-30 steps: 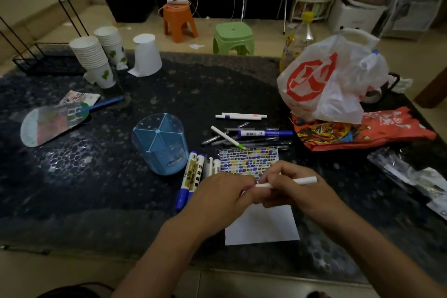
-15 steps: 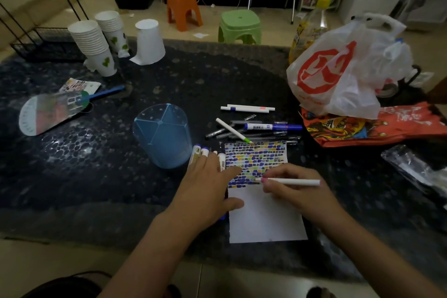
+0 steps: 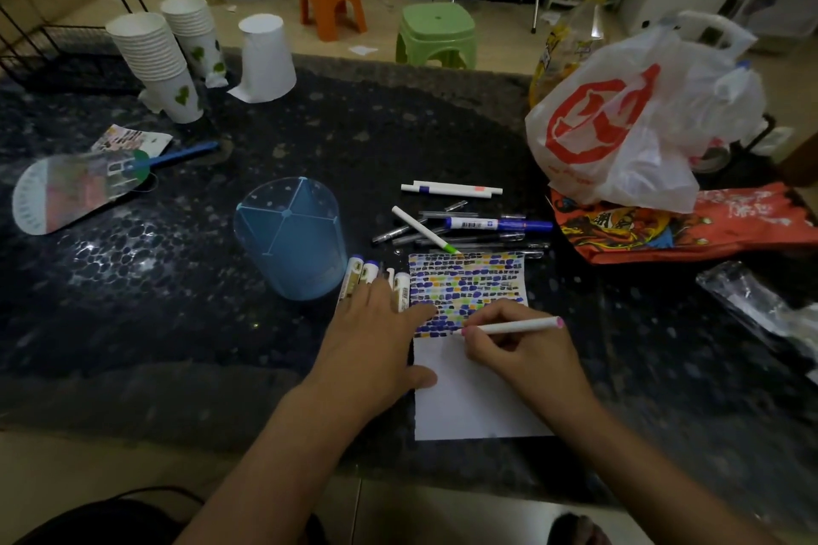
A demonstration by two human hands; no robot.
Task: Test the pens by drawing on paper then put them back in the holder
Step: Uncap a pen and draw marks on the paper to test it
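Observation:
A white sheet of paper (image 3: 473,398) lies near the table's front edge, its upper half filled with rows of coloured marks. My right hand (image 3: 522,354) grips a white pen with a pink end (image 3: 518,326), its tip on the paper below the marks. My left hand (image 3: 376,345) lies flat, fingers spread, on the paper's left edge and over some markers (image 3: 360,272). The blue translucent pen holder (image 3: 290,241) stands left of the paper. A pile of loose pens (image 3: 460,221) lies behind the paper.
A white plastic bag with a red logo (image 3: 619,128) and an orange packet (image 3: 673,226) sit at the right. Stacked paper cups (image 3: 155,58) stand at the back left, a hand fan (image 3: 75,186) at the left, clear wrapping (image 3: 761,301) at far right.
One second ago both hands held the pen together above the paper. My left hand has since dropped flat beside the paper, and my right hand has lowered the pen's tip onto it.

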